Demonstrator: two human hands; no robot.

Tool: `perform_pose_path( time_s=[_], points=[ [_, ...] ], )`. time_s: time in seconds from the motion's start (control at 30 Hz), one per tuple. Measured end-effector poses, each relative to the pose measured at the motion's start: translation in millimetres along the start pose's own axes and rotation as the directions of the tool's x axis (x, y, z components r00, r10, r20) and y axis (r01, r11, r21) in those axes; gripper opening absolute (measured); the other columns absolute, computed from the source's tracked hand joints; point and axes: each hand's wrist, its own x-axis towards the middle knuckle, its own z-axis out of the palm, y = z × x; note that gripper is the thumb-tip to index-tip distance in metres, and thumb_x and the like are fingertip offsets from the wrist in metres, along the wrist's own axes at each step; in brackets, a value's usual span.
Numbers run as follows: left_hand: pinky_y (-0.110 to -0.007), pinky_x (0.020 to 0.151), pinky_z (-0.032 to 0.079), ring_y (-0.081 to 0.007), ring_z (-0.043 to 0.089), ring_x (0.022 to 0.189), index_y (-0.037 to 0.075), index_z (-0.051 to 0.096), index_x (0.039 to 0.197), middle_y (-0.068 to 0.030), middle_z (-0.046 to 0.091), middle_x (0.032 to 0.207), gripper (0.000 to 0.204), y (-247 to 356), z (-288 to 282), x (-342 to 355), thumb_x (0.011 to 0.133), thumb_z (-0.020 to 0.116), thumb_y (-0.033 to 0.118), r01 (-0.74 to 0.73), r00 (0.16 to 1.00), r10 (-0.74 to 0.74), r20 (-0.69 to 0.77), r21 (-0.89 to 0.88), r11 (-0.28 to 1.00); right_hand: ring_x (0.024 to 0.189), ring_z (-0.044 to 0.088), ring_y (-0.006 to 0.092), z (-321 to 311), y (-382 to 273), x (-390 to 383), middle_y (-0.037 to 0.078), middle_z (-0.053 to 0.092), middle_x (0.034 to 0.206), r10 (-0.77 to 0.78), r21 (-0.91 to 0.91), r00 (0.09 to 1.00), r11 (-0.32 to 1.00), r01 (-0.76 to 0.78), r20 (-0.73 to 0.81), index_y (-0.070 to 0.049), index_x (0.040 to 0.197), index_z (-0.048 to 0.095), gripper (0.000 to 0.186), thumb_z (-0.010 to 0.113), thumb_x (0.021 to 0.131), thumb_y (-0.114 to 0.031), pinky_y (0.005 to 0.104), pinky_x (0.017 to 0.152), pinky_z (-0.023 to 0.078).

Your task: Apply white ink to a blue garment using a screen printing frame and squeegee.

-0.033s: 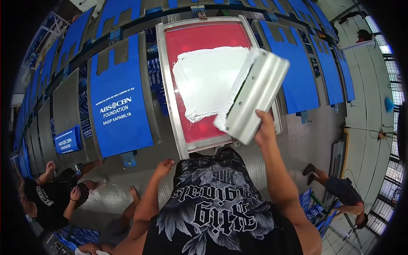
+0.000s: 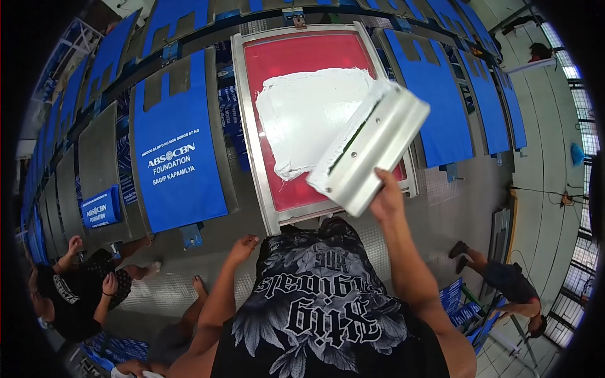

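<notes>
My right hand [image 2: 387, 200] is closed around the lower right part of a wide silver squeegee [image 2: 381, 145]. White ink coats the squeegee's long left edge, and the tool is held slantwise over the right side of a screen printing frame [image 2: 255, 151]. The screen has red mesh [image 2: 302, 50] with a broad patch of white ink [image 2: 315, 113] across its middle. The squeegee hides the patch's right end. My left hand [image 2: 242, 249] hangs just off the frame's near left corner, its fingers curled in and nothing visible in them.
Blue fabric panels lie on grey boards at both sides, one printed panel [image 2: 176, 145] on the left and another panel [image 2: 428, 101] on the right. A metal clamp [image 2: 294, 17] sits at the frame's far end. People stand at lower left and lower right.
The squeegee has tipped and shifted slightly toward me and leftward at its lower end, with my right hand moving along. My left hand is nearly still.
</notes>
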Motion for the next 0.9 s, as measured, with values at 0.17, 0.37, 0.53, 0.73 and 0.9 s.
perform_pose_path(
  time_s=[0.17, 0.37, 0.53, 0.73, 0.9],
  points=[
    [-0.03, 0.061, 0.045, -0.0146, 0.055, 0.067, 0.002, 0.062, 0.107, -0.0057, 0.061, 0.076, 0.048, 13, -4, -13, 0.089, 0.056, 0.045, 0.049, 0.998, -0.051, 0.03, 0.063, 0.997, 0.107, 0.055, 0.0258, -8, 71, -34, 0.011, 0.058, 0.114, 0.119, 0.114, 0.986, 0.985, -0.132, 0.115, 0.0, 0.122, 0.048, 0.042, 0.063, 0.083, -0.008, 0.0459, 0.093, 0.043],
    [-0.028, 0.063, 0.045, -0.0133, 0.057, 0.072, 0.003, 0.063, 0.109, -0.0058, 0.063, 0.081, 0.048, 15, -30, -12, 0.087, 0.06, 0.045, 0.058, 0.995, -0.06, 0.082, 0.025, 0.998, 0.095, 0.059, 0.0234, -17, 92, -30, 0.01, 0.06, 0.107, 0.223, 0.07, 0.975, 0.972, -0.224, 0.026, -0.002, 0.114, 0.053, 0.035, 0.067, 0.083, -0.011, 0.041, 0.078, 0.049],
    [-0.027, 0.064, 0.045, -0.0129, 0.058, 0.075, 0.004, 0.062, 0.108, -0.0041, 0.063, 0.085, 0.047, 31, -45, -9, 0.087, 0.06, 0.045, 0.098, 0.993, -0.103, 0.063, 0.081, 0.992, 0.087, 0.061, 0.0224, -23, 96, -18, 0.009, 0.062, 0.101, 0.271, 0.071, 0.962, 0.96, -0.271, 0.001, -0.004, 0.11, 0.056, 0.031, 0.069, 0.082, -0.012, 0.0387, 0.072, 0.052],
    [-0.026, 0.062, 0.044, -0.0117, 0.056, 0.072, 0.003, 0.063, 0.103, -0.0028, 0.062, 0.082, 0.043, 45, -39, -9, 0.088, 0.059, 0.043, 0.038, 0.999, -0.038, 0.0, 0.068, 0.997, 0.09, 0.062, 0.0226, -43, 79, -22, 0.01, 0.062, 0.101, 0.429, -0.043, 0.895, 0.903, -0.427, 0.118, -0.004, 0.109, 0.057, 0.034, 0.067, 0.085, -0.026, 0.039, 0.075, 0.053],
    [-0.024, 0.058, 0.042, -0.0089, 0.054, 0.069, 0.004, 0.062, 0.094, -0.0016, 0.06, 0.076, 0.037, 65, -26, -19, 0.09, 0.058, 0.041, 0.032, 0.993, -0.04, -0.114, -0.071, 0.997, 0.095, 0.062, 0.0246, -60, 58, -29, 0.013, 0.063, 0.103, 0.576, -0.181, 0.806, 0.814, -0.551, 0.136, -0.003, 0.11, 0.057, 0.039, 0.064, 0.087, -0.033, 0.0402, 0.079, 0.052]
  ],
)
